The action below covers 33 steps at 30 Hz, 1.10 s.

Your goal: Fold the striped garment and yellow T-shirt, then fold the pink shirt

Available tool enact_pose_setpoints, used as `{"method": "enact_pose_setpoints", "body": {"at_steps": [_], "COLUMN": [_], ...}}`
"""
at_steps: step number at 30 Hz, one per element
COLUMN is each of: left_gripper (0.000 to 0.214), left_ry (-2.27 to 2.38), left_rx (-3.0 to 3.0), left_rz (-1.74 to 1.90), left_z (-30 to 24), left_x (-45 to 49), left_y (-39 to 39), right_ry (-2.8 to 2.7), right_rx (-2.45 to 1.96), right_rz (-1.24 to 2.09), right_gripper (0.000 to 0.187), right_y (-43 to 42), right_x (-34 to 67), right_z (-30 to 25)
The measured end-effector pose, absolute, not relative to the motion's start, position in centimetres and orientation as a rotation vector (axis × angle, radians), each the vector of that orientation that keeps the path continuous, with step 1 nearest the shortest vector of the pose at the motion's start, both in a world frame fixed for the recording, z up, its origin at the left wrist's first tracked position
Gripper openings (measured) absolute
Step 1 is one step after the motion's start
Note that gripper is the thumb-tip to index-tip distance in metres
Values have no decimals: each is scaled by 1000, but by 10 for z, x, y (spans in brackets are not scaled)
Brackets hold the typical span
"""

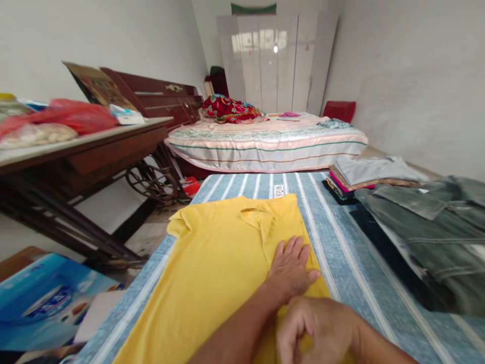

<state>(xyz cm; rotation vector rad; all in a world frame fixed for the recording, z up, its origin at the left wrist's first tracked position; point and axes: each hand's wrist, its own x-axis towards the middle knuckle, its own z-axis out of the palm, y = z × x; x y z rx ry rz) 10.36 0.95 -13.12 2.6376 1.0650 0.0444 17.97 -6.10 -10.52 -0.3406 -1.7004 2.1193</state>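
Observation:
A yellow shirt (215,263) lies spread on the blue striped bedding, its right side folded inward and its collar crumpled near the top. My left hand (291,268) rests flat on the folded part, fingers stretched out and holding nothing. Close below it, over the lower right of the shirt, my right hand (318,328) is curled and slightly blurred. Its fingertips are hidden, so I cannot make out whether they hold cloth. The shirt's lower end runs out of view.
Grey-green denim clothing (435,227) lies at the right, near a stack of folded clothes (375,174). To the left stands a sewing machine table (94,151) with a red plastic bag (76,116). A blue carton (49,303) sits below. A second bed (265,146) stands ahead.

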Motion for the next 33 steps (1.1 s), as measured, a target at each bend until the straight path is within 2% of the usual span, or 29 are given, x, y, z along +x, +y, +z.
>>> {"method": "enact_pose_setpoints", "body": {"at_steps": [4, 7, 10, 15, 17, 20, 24, 26, 33], "left_gripper": [59, 64, 63, 63, 53, 24, 19, 22, 60], "left_ry": [1044, 1048, 1064, 1050, 1026, 969, 997, 1036, 1393], "left_rx": [2572, 2589, 2607, 2590, 2558, 2477, 2475, 2541, 2505], "left_rz": [-90, 46, 152, 275, 362, 487, 500, 437, 151], "left_z": [-125, -127, -133, -140, -138, -131, -118, -114, -124], "left_x": [103, 101, 100, 100, 99, 96, 87, 80, 55], "left_y": [11, 8, 4, 6, 11, 20, 22, 13, -25], "right_ry": [-1318, -1109, -931, -810, -794, -774, -761, -755, -785], "right_rx": [-537, -704, -774, -775, -772, -766, -751, -750, -778], "right_rz": [1906, 1562, 1358, 1337, 1350, 1354, 1366, 1375, 1388], "right_gripper": [27, 25, 23, 21, 20, 20, 21, 20, 20], "right_y": [-42, -28, -15, -5, -5, -4, -4, -4, -7], "right_x": [222, 241, 251, 255, 256, 257, 258, 259, 260], "right_z": [-110, -119, -131, -145, -146, -146, -149, -151, -155]}}
